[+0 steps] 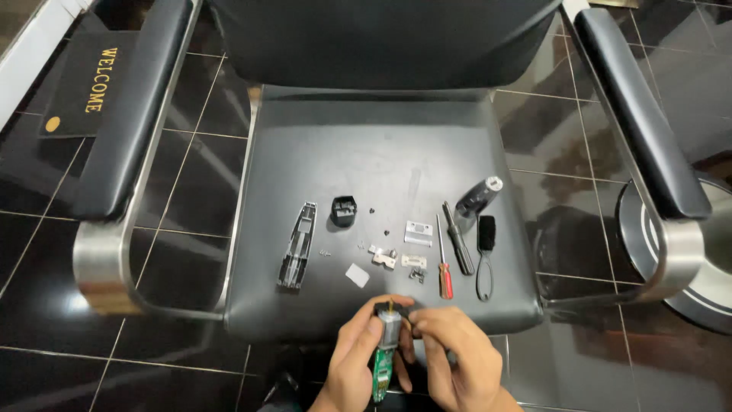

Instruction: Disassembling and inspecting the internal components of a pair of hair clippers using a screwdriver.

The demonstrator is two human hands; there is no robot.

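Observation:
Both my hands are low in the head view, at the front edge of a black chair seat (381, 160). My left hand (352, 362) grips a green circuit board with a silver motor (387, 339) attached at its top. My right hand (456, 352) pinches the black piece at the motor's upper end. Spread on the seat lie a long black housing shell (298, 246), a small black cap (343, 210), a silver comb blade (418, 233), small metal parts (383, 256), a white pad (357, 275), tiny screws (325, 252), a red-handled screwdriver (444, 263) and a black screwdriver (458, 238).
A black cleaning brush with a loop handle (486, 252) and a black-and-silver cylinder (479, 195) lie at the seat's right. Padded chrome armrests (126, 114) (640, 114) flank the seat. A dark tiled floor with a black doormat (84, 84) surrounds it; a round chrome base (686, 252) stands at right.

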